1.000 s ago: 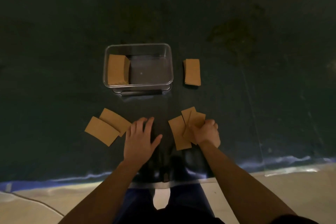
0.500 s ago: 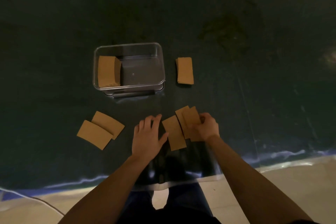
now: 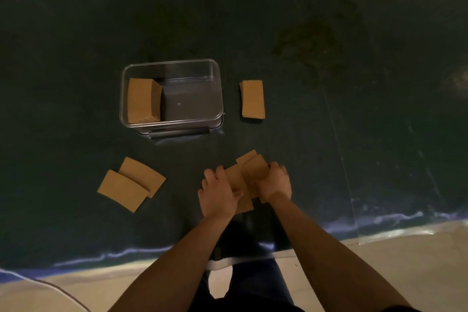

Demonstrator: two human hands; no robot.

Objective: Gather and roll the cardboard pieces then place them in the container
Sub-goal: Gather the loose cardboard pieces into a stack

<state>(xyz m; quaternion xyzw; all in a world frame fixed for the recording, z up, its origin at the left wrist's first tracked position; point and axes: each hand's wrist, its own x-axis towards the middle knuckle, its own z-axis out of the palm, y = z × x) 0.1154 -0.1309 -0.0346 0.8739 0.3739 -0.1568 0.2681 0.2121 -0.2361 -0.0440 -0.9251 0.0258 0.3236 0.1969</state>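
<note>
Both hands closed on overlapping cardboard pieces [image 3: 247, 175]: left hand [image 3: 219, 194] and right hand [image 3: 274, 181] grip opposite ends. Container [image 3: 172, 64] beyond left hand, one roll [image 3: 143, 100] inside. Two flat pieces [image 3: 131, 183] lie left.

Single head cam, high, angled fwd/down; hands [image 3: 244, 190] near frame bottom-center

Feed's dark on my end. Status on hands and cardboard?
Both hands, left and right, closed on the fanned cardboard pieces. One roll in the container, one roll beside it. Two flat pieces loose at left. Nothing blocking.
</note>
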